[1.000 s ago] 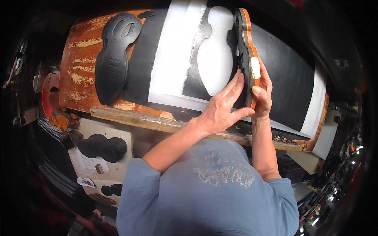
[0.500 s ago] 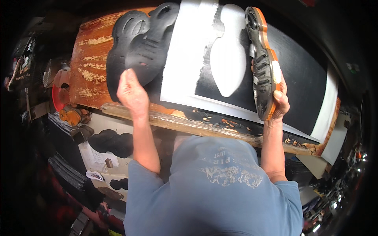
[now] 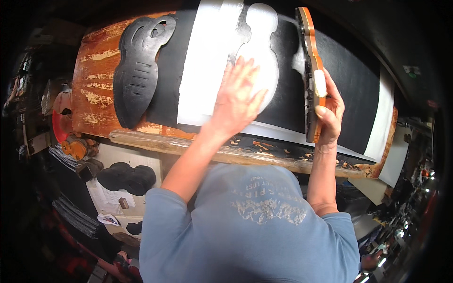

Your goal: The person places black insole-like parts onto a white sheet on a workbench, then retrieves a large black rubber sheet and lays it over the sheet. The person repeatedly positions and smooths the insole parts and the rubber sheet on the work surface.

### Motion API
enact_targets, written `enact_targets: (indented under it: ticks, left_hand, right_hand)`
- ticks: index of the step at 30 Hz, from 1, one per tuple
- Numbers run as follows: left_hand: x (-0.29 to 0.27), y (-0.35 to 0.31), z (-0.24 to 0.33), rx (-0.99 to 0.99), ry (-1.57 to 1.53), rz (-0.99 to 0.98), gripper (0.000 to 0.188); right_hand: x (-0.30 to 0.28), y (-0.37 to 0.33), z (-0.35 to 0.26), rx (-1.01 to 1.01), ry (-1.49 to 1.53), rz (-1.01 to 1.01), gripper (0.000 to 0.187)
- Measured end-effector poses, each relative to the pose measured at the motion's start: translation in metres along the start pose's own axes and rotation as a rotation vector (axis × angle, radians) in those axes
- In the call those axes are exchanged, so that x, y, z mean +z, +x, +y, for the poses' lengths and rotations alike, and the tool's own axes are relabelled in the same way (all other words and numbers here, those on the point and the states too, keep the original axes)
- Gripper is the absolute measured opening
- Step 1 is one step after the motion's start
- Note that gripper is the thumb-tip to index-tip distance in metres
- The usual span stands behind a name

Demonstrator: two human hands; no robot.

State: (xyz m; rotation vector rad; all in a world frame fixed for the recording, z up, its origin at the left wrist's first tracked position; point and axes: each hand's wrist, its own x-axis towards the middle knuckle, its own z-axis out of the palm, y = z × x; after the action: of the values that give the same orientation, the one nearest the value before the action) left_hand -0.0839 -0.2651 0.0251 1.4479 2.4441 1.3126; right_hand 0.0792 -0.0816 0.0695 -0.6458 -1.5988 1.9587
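My right hand (image 3: 329,113) grips a sole-shaped cutting die (image 3: 314,61) by its side and holds it on edge. The die has an orange outer band, a pale patch on its side and a dark inner face, mostly turned away. My left hand (image 3: 240,94) is spread with its fingers apart over a white sole-shaped area (image 3: 264,49) in the black sheet (image 3: 349,94). Whether the palm touches the surface I cannot tell. Left of it, black sole pieces (image 3: 137,78) with slots and curved openings lie stacked, overlapping the sheet's left side.
A worn orange-brown board (image 3: 96,80) lies under the work, with a wooden rail (image 3: 155,144) along its near edge. Dark scraps (image 3: 269,145) gather by the rail. Below left, more black sole pieces (image 3: 126,178) rest on a pale surface beside an orange machine part (image 3: 78,146).
My left hand has moved right from the black soles to the white shape and opened out. The blurred upper black sole now lies lined up on the stack. The die has turned more edge-on.
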Motion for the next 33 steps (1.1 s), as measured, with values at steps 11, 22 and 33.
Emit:
enact_targets:
  ticks: [11,22,33]
  left_hand:
    - [0.022,-0.005,0.000,0.096,0.229,-0.075,0.053]
    - [-0.006,-0.030,0.004,0.183,-0.271,0.118,0.026]
    - [-0.001,-0.126,0.036,0.255,-0.093,-0.034,0.016]
  right_hand:
    - [0.009,0.021,0.033,-0.421,-1.214,0.001,0.078]
    - [0.004,0.005,0.030,-0.563,-1.441,-0.153,0.071]
    - [-0.030,-0.093,0.026,-0.746,-0.744,-0.027,0.007]
